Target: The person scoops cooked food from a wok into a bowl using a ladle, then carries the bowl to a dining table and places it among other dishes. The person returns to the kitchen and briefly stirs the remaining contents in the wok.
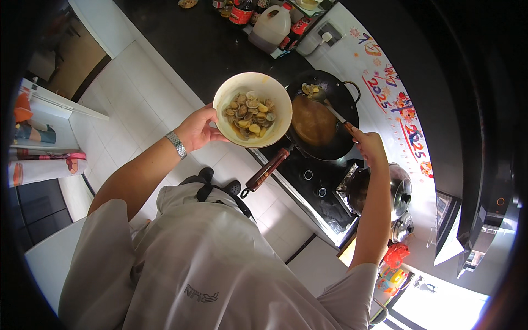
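My left hand (201, 128) grips the rim of a white bowl (264, 82) beside the wok. Clams in their shells with yellowish pieces (249, 114) lie in the bowl. My right hand (368, 145) is closed around the wooden grip of a metal ladle (332, 109). The ladle's head, over the far part of the black wok (346, 136), carries more clams. Brown broth (313, 119) covers part of the wok's bottom. The wok's reddish-brown handle (268, 170) points out over the counter's front edge, below the bowl.
A lidded metal pot (399, 192) stands close to my right forearm. Sauce bottles (242, 12) and a plastic jug (270, 29) stand at the back of the black counter (177, 37). A plugged-in socket (330, 35) is on the wall. The range hood (474, 123) is at the right.
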`<state>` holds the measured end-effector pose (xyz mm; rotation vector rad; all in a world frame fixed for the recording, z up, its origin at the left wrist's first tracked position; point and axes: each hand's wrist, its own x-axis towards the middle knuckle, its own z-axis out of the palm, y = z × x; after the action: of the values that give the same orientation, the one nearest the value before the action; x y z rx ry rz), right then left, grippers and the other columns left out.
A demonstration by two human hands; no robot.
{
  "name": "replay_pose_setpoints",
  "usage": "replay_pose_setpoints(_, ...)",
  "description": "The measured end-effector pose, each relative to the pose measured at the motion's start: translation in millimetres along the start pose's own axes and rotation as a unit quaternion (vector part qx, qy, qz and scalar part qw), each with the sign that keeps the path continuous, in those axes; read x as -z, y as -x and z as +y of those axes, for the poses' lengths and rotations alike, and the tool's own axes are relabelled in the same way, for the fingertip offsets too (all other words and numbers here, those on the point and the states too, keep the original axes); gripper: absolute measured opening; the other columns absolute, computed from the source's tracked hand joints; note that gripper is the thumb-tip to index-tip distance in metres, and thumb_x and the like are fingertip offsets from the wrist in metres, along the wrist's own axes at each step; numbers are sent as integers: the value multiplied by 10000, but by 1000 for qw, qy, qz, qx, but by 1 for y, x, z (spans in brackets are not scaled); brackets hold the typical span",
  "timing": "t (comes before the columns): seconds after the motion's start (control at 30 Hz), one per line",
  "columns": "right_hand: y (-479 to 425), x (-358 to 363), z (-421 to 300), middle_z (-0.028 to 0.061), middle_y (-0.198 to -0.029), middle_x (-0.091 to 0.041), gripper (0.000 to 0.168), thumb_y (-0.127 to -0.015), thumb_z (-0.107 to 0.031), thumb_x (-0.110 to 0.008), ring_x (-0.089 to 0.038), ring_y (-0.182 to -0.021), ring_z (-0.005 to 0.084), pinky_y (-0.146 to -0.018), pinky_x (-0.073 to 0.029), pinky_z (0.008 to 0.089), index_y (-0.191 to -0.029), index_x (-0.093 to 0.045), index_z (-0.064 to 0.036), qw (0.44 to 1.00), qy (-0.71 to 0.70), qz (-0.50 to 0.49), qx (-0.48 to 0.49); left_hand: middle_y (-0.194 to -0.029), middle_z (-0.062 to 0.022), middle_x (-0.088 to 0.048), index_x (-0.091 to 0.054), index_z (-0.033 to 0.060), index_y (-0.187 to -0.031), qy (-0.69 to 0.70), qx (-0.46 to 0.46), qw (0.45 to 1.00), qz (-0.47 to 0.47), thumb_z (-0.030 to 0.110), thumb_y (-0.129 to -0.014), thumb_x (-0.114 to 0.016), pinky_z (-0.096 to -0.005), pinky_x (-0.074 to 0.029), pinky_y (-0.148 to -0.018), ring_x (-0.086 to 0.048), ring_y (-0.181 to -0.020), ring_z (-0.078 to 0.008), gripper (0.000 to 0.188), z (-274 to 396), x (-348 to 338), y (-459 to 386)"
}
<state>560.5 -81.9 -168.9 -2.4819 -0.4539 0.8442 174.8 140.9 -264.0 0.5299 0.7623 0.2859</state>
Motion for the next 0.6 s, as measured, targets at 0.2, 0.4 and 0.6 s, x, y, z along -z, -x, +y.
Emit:
replay_pose_setpoints(0.2,0,-1,0,-4,-500,-451,477,-812,-447,-686,-342,-368,86,-358,-222,255,-723,-619,17,1000,5,9,17,-1216,-162,-487,-444,22,-1258,2,9,1000,4,65,-743,-467,-480,-559,-867,-628,-1001,-397,517,-2,-4,4)
replay_pose_setpoints(0.4,-3,-6,17,-21,-513,-436,484,-824,-467,-672,-344,-381,79,-361,-232,247,-747,-619,8,999,-38,-1,-20,-1223,-165,-484,-445,15,-1253,8,9,1000,-1,69,-739,-468,-490,-552,-883,-628,-1005,-397,518,-5,-4,5)
replay_pose_setpoints(0.6,5,-52,65,-38,-540,-451,445,-828,-459,-691,-348,-389,49,-354,-217,209,-748,-602,-31,978,-206,-12,-42,-1222,-161,-486,-446,27,-1255,4,-4,1000,-23,62,-745,-460,-504,-553,-877,-625,-1002,-394,512,-5,0,7)
